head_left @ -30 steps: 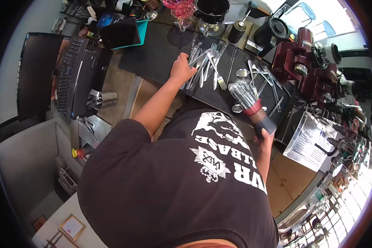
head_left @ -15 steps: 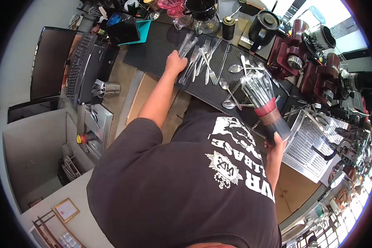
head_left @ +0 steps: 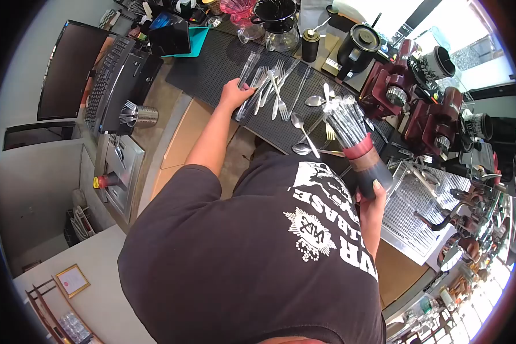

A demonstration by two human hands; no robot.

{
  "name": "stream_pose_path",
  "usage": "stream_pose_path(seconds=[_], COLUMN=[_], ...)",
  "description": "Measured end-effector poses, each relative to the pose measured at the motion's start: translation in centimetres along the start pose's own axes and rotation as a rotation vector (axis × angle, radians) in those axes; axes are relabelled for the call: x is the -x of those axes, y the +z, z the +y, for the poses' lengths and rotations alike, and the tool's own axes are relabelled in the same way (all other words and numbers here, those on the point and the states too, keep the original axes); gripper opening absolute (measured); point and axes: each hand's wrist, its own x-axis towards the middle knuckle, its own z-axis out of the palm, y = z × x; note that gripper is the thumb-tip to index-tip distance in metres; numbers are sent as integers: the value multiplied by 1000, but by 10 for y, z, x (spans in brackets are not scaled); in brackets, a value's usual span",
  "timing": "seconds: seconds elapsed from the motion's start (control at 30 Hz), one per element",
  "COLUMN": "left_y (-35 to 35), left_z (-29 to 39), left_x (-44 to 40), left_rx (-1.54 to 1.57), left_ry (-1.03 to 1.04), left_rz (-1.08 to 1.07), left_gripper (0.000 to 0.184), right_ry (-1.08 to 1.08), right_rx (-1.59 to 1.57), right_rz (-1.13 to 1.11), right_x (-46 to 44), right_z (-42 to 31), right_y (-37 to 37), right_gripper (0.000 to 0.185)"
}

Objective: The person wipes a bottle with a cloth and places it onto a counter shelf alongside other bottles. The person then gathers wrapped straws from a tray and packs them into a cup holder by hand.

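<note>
My left hand is closed round wrapped cutlery in clear plastic, over the left part of the black perforated mat. Just right of it lie loose forks and knives, some crossing each other. My right hand grips the dark base of a cup with a red band, tilted to the upper left and packed with plastic-wrapped cutlery. Spoons rest on the mat left of the cup. The fingertips of my left hand are partly hidden.
Glass coffee servers, a black kettle and dark red grinders line the far side. A metal holder with forks stands at the left near a keyboard. A perforated metal tray is at the right.
My left hand has closed on wrapped cutlery and lifted it from among the loose pieces, moving leftward. The cup in my right hand shifted right, then slightly back. The whole view has shifted.
</note>
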Motion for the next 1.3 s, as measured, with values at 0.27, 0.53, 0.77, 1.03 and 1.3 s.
stream_pose_path(seconds=[0.27, 0.53, 0.77, 1.03, 1.3], left_y=[5, 6, -4, -6, 3], left_z=[-5, -8, -17, 33, 30], left_x=[-10, -12, -22, 17, 21], left_rx=[56, 153, 82, 28, -12], left_ry=[-35, -110, -27, 92, 52], left_rz=[-11, -13, -36, 8, -84], left_gripper=[41, 40, 32, 43, 36], right_ry=[58, 37, 33, 56, 155], right_rx=[-73, 104, 166, 260, 271], right_rz=[-40, 7, 32, -216, -331], right_x=[-40, -43, -40, -66, -132], right_z=[-4, -14, -12, -38, -36], right_y=[0, 17, 18, 45, 74], right_gripper=[52, 55, 57, 60, 51])
